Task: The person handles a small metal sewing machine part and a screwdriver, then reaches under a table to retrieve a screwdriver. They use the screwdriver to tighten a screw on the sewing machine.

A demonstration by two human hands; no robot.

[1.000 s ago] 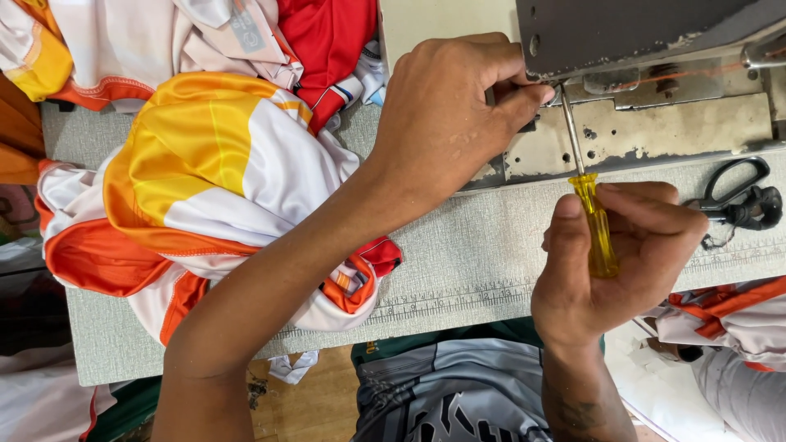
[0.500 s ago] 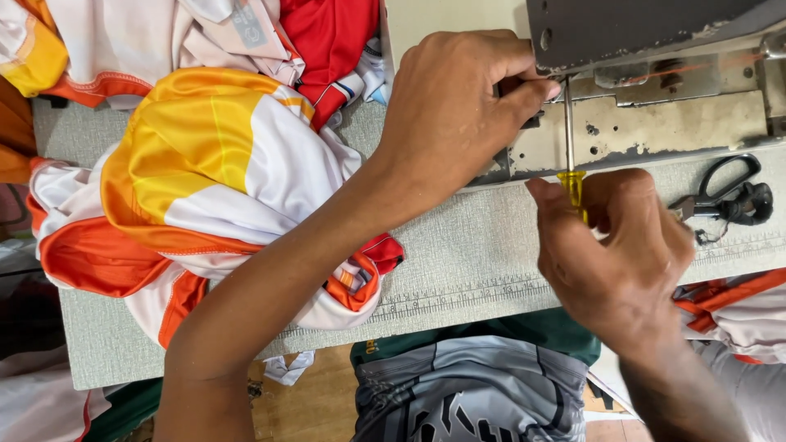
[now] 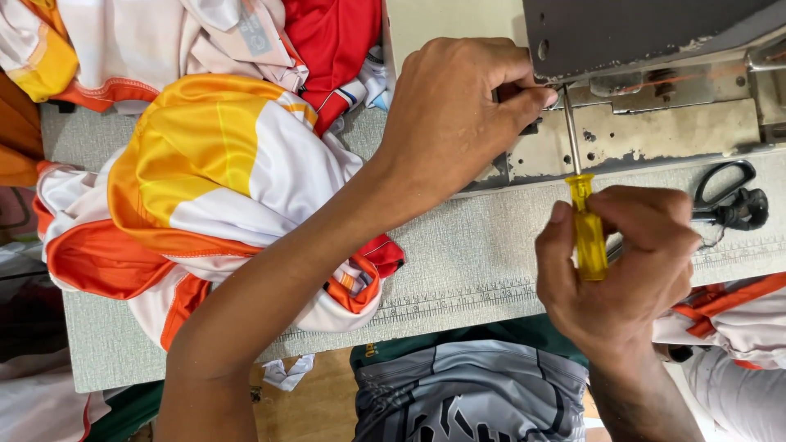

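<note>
1. Screwdriver (image 3: 588, 237) (yellow handle): now upright again, tip up at the sewing machine (image 3: 655, 49) head.
2. Right hand (image 3: 626, 274) re-gripped, fingers clamped round the handle.
3. Left hand (image 3: 458, 115) stays pinched on a machine part.

grey worktable (image 3: 458, 262), wooden floor (image 3: 315, 405)

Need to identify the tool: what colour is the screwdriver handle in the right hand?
Translucent yellow; the screwdriver handle shows best in the head view.

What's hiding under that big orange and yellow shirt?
The grey table shows around the shirt pile, and the left forearm lies over its edge. What lies beneath the cloth is covered.
</note>
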